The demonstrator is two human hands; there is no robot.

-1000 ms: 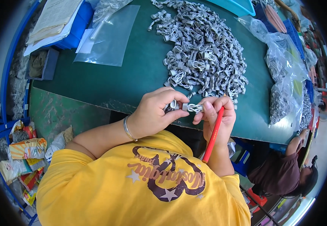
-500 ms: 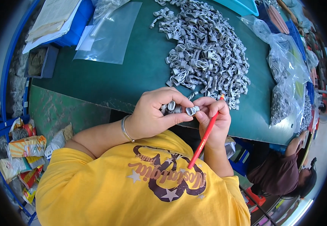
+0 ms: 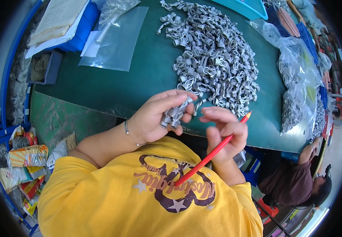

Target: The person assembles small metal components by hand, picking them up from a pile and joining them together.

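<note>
In my left hand (image 3: 149,118), partly curled, lies a small bunch of grey ribbed metal loop pieces (image 3: 175,113); the fingers hide some of them. My right hand (image 3: 227,138) is just to the right, apart from the left, with a red pencil (image 3: 208,157) held in its fingers. The pencil's sharpened tip points up and away from me, and its other end reaches down in front of my yellow shirt. Beyond both hands, a large heap of the same grey metal pieces (image 3: 214,55) covers part of the green table (image 3: 100,89). One loose piece (image 3: 198,106) lies between my hands and the heap.
Clear plastic bags of metal pieces (image 3: 293,83) line the table's right side. A light-blue basket (image 3: 246,8) stands at the far edge. At far left are a blue bin with papers (image 3: 58,23), a grey box (image 3: 46,65) and a flat plastic bag (image 3: 119,43). Another person (image 3: 287,181) sits at right.
My right hand has moved right, away from my left hand, with the pencil tilting further over. My left hand has turned, showing the bunch of metal pieces. The piece between both hands' fingertips is no longer there.
</note>
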